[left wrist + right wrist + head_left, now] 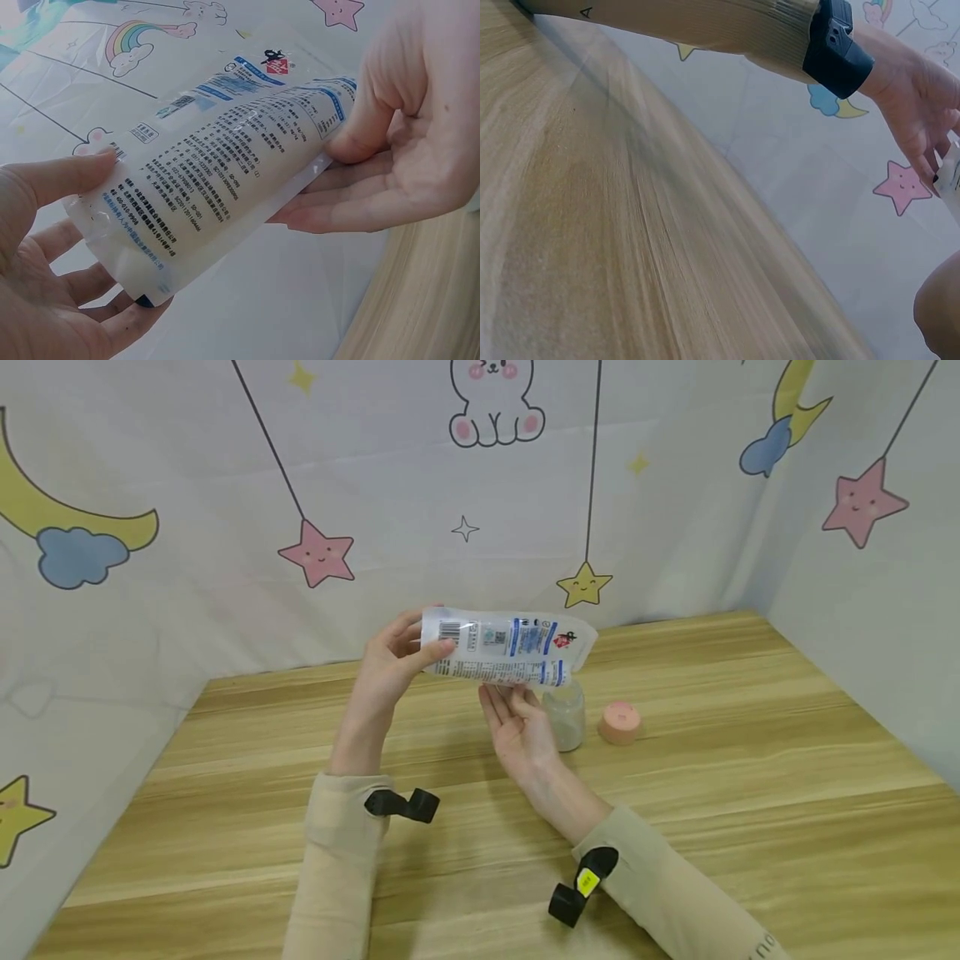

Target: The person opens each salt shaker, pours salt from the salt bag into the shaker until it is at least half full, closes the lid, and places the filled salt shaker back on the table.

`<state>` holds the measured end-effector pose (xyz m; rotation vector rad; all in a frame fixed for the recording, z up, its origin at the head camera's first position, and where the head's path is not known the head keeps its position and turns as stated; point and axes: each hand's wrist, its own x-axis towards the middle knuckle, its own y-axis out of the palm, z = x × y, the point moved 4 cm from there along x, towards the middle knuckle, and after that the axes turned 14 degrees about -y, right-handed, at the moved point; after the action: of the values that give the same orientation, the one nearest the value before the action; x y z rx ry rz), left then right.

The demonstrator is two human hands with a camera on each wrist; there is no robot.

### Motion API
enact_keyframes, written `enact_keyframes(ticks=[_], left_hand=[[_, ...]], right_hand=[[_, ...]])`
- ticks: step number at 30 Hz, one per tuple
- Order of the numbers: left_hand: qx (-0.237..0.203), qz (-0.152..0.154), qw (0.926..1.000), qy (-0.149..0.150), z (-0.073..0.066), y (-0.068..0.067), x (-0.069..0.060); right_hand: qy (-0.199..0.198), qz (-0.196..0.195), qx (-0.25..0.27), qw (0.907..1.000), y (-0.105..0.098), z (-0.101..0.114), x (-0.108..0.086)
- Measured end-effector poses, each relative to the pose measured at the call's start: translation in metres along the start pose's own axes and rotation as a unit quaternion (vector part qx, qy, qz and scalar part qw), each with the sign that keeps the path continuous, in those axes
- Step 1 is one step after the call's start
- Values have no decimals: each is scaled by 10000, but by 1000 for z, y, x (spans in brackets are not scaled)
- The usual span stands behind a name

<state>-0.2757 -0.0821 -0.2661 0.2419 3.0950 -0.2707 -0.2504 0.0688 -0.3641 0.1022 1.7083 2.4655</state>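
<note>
A clear plastic packet (502, 647) with white contents and blue and black print is held level above the table. My left hand (386, 664) grips its left end, the thumb on the printed face and the fingers behind. Palm up, my right hand (521, 735) is under the packet's right part. In the left wrist view the thumb and fingers of the right hand (405, 127) pinch the packet's edge. Just behind the right hand stands a clear jar (567, 718), its mouth partly hidden by the packet. The right wrist view shows only a sliver of the packet (950, 176).
A pink round lid (621, 722) lies on the wooden table (712, 793), right of the jar. A white cloth backdrop (450, 568) with printed stars and moons hangs close behind the table's back edge.
</note>
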Motion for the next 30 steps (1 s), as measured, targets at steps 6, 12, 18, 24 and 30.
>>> enact_keyframes(ticks=[6,12,18,24,30], left_hand=[[-10,-23,10000,-39,-1,2,1],[-26,-29,10000,-8,-3,4,1],[-58,-16,10000,19,-4,5,2],[-8,-21,9999,136,-5,8,2],[17,-11,9999,125,-5,9,1]], right_hand=[[-13,9,0,10000,0,1,0],[-16,27,64,10000,0,2,0],[-1,9,132,9999,1,2,0],[9,-106,94,9999,0,2,1],[21,-182,85,9998,0,3,1]])
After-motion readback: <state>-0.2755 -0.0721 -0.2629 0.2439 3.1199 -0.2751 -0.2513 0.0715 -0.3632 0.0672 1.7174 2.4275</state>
